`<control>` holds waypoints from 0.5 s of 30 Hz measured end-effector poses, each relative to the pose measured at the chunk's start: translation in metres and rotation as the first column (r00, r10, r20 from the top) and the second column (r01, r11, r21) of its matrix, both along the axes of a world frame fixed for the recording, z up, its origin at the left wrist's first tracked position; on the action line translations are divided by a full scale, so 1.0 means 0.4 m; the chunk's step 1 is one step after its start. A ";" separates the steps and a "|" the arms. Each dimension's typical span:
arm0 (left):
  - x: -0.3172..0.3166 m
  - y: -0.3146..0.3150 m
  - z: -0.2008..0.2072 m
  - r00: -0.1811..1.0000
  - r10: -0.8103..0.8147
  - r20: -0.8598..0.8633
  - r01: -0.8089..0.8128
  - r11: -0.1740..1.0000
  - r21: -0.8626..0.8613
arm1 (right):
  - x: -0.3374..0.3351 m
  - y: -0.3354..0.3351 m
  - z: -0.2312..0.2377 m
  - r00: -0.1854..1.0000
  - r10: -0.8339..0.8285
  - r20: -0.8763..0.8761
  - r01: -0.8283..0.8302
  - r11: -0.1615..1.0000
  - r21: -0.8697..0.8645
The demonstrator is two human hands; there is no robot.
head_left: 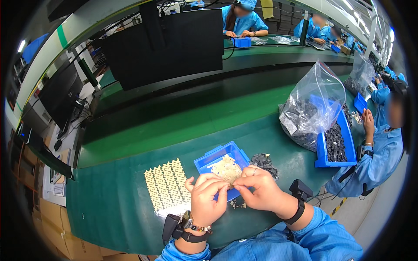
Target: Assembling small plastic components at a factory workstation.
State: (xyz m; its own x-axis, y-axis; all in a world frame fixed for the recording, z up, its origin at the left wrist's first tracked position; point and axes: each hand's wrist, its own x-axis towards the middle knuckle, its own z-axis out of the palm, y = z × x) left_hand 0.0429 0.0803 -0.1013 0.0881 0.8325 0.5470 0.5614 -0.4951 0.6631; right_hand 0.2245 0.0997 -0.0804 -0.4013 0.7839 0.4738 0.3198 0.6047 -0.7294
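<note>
My left hand (pixel 210 199) and my right hand (pixel 264 191) meet fingertip to fingertip over the near side of a small blue tray (pixel 209 157). Both are closed in a pinch; whatever sits between the fingers is too small to make out. Inside the tray lies a heap of small cream-coloured pieces (pixel 226 168). Left of it, a sheet of cream pieces in neat zigzag rows (pixel 167 185) rests flat on the green mat. A loose pile of dark grey pieces (pixel 264 162) lies just beyond my right hand, and a few scraps show below the tray.
A large blue bin (pixel 321 152) of dark pieces stands at the right, with a clear plastic bag (pixel 305 111) of similar pieces against it. Close by, a co-worker (pixel 376 143) holds a small blue tray. A black monitor (pixel 167 48) hangs at the back.
</note>
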 end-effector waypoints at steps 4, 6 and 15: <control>0.000 0.001 0.002 0.995 0.101 -0.010 -0.101 0.995 0.007 | 0.020 0.002 -0.004 0.997 -0.071 -0.010 0.072 0.997 0.027; 0.004 0.002 -0.002 0.988 0.142 -0.056 -0.141 0.990 0.023 | 0.030 0.006 0.000 0.996 -0.092 -0.011 0.092 0.995 0.030; 0.005 0.005 -0.008 0.985 0.165 -0.048 -0.164 0.986 0.012 | 0.053 0.024 0.000 0.967 -0.151 0.205 0.065 0.924 0.377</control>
State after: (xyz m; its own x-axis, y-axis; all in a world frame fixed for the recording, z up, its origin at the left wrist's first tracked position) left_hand 0.0449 0.0824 -0.1044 -0.0231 0.8337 0.5518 0.6673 -0.3982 0.6294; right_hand 0.2456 0.1093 -0.0805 -0.4543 0.6183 0.6414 0.5281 0.7667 -0.3650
